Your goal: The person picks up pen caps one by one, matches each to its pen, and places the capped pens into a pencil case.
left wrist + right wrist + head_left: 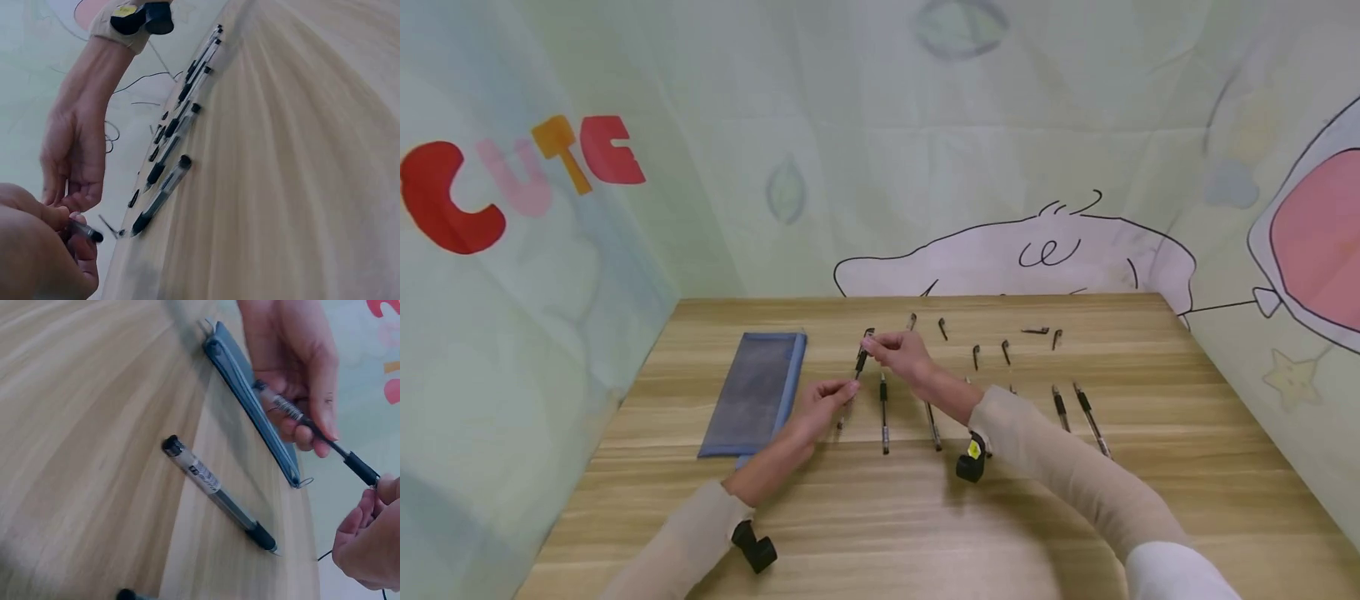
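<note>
My left hand (820,408) pinches the clear barrel of a gel pen (359,469) with a black grip, holding it tilted above the table. At the pen's upper end, my right hand (898,353) pinches a black pen cap (869,332); its fingers partly hide where cap and tip meet. In the left wrist view, the barrel's dark end (85,231) sticks out from the left hand. Nearest to the hands, an uncapped pen (884,415) lies on the table, also plain in the right wrist view. Another pen (933,427) lies partly under the right forearm.
A blue-edged mesh zip pouch (754,392) lies flat left of the hands. Several loose black caps (1006,352) are scattered toward the back of the wooden table (880,517). More uncapped pens (1092,418) lie at the right, some partly hidden by the right arm. Printed fabric walls surround the table.
</note>
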Action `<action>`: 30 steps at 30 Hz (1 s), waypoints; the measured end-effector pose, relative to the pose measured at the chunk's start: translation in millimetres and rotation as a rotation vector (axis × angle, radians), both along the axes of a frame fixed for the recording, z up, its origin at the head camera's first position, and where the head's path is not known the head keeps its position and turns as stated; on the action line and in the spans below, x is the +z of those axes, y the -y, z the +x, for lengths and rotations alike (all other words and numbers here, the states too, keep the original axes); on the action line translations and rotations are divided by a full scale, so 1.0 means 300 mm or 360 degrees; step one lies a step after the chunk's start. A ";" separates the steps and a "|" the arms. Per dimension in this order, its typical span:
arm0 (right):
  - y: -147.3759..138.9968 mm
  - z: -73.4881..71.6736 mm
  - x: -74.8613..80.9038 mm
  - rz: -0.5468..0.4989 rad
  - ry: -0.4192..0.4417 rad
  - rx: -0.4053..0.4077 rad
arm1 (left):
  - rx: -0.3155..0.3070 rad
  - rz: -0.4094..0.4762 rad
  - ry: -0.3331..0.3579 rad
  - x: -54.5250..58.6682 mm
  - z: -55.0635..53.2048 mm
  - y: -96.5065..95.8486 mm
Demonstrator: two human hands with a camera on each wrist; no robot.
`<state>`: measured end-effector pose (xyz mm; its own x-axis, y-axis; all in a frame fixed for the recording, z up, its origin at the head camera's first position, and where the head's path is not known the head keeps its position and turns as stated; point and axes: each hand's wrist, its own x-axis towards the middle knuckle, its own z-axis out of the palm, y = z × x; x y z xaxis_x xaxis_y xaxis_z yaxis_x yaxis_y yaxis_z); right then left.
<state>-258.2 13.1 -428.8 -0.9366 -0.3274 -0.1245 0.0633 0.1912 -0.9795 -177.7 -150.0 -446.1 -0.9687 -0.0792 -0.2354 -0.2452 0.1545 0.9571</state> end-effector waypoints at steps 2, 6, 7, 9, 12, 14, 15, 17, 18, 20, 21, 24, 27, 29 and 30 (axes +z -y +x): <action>0.000 0.004 -0.002 -0.0009 -0.0014 -0.0049 | -0.0003 0.0020 -0.0024 0.002 -0.008 0.007; 0.003 0.013 0.002 -0.0018 -0.0058 -0.0094 | -0.0026 0.0045 -0.0049 0.007 -0.016 0.011; 0.004 0.014 0.003 -0.0023 -0.0070 -0.0090 | -0.0044 0.0040 -0.0051 0.009 -0.015 0.012; 0.002 0.015 0.010 -0.0010 -0.0086 -0.0062 | -0.0083 0.0025 -0.0051 0.016 -0.014 0.015; -0.010 0.009 0.025 0.0027 -0.0105 0.0008 | -0.0144 -0.0007 -0.0055 0.033 -0.014 0.024; -0.020 -0.002 0.035 0.0058 -0.0115 0.0066 | -0.0193 -0.0012 -0.0059 0.044 -0.015 0.031; -0.025 -0.008 0.039 0.0075 -0.0117 0.0092 | -0.0220 -0.0017 -0.0058 0.047 -0.016 0.035; -0.030 -0.013 0.048 0.0088 -0.0100 0.0148 | -0.0296 -0.0021 -0.0054 0.050 -0.011 0.047; -0.033 -0.016 0.049 0.0100 -0.0087 0.0176 | -0.0334 -0.0011 -0.0036 0.048 -0.009 0.052; -0.038 -0.018 0.050 0.0140 -0.0052 0.0231 | -0.0397 0.0002 0.0014 0.041 -0.002 0.060; -0.040 -0.016 0.051 0.0161 -0.0033 0.0253 | -0.0418 0.0011 0.0034 0.037 0.001 0.062; -0.046 -0.011 0.051 0.0203 0.0017 0.0302 | -0.0423 0.0035 0.0081 0.022 0.010 0.063; -0.050 -0.007 0.047 0.0208 0.0053 0.0328 | -0.0401 0.0044 0.0071 0.013 0.015 0.061; -0.056 -0.006 0.042 0.0196 0.0064 0.0353 | -0.0390 0.0040 0.0066 0.009 0.017 0.063; -0.059 -0.007 0.039 0.0190 0.0068 0.0367 | -0.0387 0.0043 0.0065 0.008 0.017 0.065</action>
<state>-260.2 30.8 -417.0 -0.8320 -0.5123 -0.2130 0.0455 0.3197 -0.9464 -172.5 -169.5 -443.7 -0.9481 0.1622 -0.2736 -0.2425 0.1881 0.9517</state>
